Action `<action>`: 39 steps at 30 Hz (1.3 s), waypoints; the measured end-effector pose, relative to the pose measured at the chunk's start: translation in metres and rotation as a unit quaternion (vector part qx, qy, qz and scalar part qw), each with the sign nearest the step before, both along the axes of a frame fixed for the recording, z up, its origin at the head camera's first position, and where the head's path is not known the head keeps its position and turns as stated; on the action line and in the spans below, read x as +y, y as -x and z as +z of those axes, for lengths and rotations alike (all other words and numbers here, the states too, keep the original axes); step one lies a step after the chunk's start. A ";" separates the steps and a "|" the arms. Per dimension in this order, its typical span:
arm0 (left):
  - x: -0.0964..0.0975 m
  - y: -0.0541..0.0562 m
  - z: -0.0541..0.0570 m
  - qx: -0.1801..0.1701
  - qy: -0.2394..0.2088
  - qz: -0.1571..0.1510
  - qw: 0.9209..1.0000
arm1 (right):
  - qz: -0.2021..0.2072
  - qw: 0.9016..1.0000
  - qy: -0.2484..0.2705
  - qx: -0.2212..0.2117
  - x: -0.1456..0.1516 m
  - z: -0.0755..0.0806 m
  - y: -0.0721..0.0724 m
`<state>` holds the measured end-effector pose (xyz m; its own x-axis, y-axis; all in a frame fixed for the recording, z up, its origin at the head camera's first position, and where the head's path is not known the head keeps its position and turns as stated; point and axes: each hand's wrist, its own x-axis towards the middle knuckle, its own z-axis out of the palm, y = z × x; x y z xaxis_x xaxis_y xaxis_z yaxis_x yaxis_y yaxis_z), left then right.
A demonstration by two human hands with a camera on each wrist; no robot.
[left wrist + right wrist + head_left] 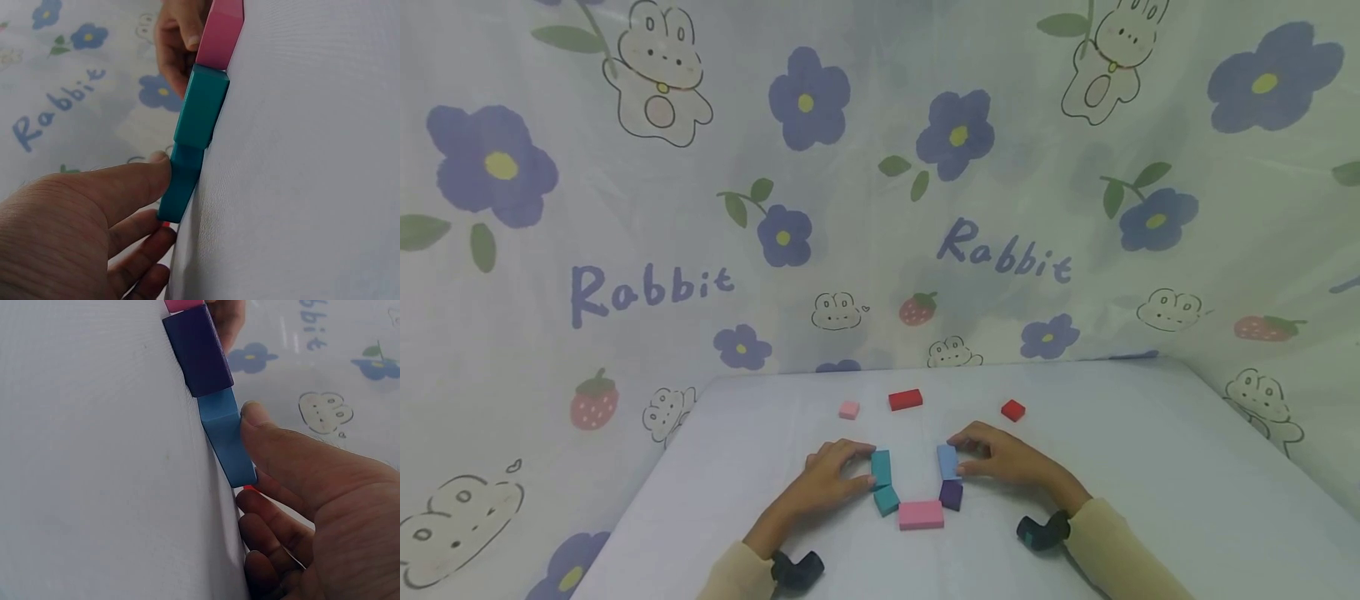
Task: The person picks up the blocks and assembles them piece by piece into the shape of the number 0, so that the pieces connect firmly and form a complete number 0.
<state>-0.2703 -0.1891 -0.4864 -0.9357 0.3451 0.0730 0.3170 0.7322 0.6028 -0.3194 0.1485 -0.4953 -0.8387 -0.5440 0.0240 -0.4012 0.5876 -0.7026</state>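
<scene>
My left hand [827,482] holds a long teal block [881,468] between thumb and index finger; the thumb [147,181] lies against its side and the index fingertip is at its far end. A smaller teal block [886,501] sits at its near end, turned at an angle. Opposite, my right hand [1003,457] grips a light blue block [948,462] the same way, thumb [262,434] on its side. A dark purple block [951,495] adjoins the light blue one. At the front, a long pink block [921,515] lies between the two small blocks, closing a U shape.
Behind the U on the white tabletop [700,517] lie a small light pink block [849,410], a long red block [906,400] and a small red block [1013,410]. A printed curtain [865,183] rises at the table's back and sides.
</scene>
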 end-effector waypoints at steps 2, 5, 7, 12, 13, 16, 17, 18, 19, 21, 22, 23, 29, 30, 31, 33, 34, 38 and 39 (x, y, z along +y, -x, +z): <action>0.001 0.000 0.001 -0.001 -0.001 0.000 1.000 | 0.001 1.000 -0.003 0.004 0.001 0.001 0.000; 0.002 0.001 0.001 0.001 0.001 0.000 1.000 | 0.004 1.000 -0.004 0.009 0.003 0.001 0.001; 0.003 0.002 0.001 0.000 0.001 0.002 1.000 | 0.006 1.000 -0.003 0.009 0.004 0.002 0.001; 0.004 0.002 0.002 -0.008 -0.017 0.009 1.000 | 0.009 1.000 0.007 0.007 0.007 0.002 0.000; 0.003 0.003 0.003 -0.009 -0.028 0.012 0.999 | 0.009 1.000 0.009 0.007 0.008 0.002 0.001; 0.000 0.004 0.005 -0.010 -0.058 0.025 0.998 | 0.008 1.000 0.010 0.006 0.008 -0.002 0.001; -0.002 0.004 0.007 -0.010 -0.068 0.035 0.997 | 0.009 1.000 0.010 0.004 0.007 -0.003 0.001; -0.004 0.005 0.008 -0.009 -0.077 0.047 0.996 | 0.010 1.000 0.009 0.003 0.007 -0.004 0.001; -0.006 0.007 0.010 -0.004 -0.084 0.061 0.995 | 0.010 1.000 0.008 0.001 0.007 -0.005 0.001; -0.012 0.012 0.013 0.009 -0.087 0.091 0.992 | 0.009 1.000 0.004 0.000 0.006 -0.006 0.002; -0.015 0.016 0.015 0.018 -0.085 0.107 0.990 | 0.009 1.000 0.004 0.002 0.005 -0.006 0.002; -0.018 0.020 0.016 0.027 -0.086 0.121 0.989 | 0.007 1.000 0.003 0.004 0.005 -0.006 0.003; -0.033 0.050 0.018 0.056 -0.069 0.145 0.986 | 0.006 1.000 0.009 -0.003 0.004 -0.004 0.005; -0.034 0.054 0.017 0.053 -0.066 0.146 0.986 | 0.009 1.000 0.012 -0.005 0.004 -0.005 0.005; -0.036 0.058 0.016 0.048 -0.060 0.148 0.986 | 0.012 1.000 0.014 -0.007 0.004 -0.005 0.005; -0.037 0.064 0.014 0.036 -0.044 0.153 0.987 | 0.015 1.000 0.017 -0.007 0.003 -0.005 0.004; -0.037 0.067 0.013 0.029 -0.035 0.157 0.986 | 0.016 1.000 0.016 -0.005 0.003 -0.006 0.004; -0.028 0.073 0.013 0.010 0.003 0.191 0.982 | 0.015 1.000 0.007 0.004 0.004 -0.007 0.002; -0.024 0.074 0.014 0.007 0.009 0.198 0.980 | 0.014 1.000 0.005 0.005 0.005 -0.007 0.002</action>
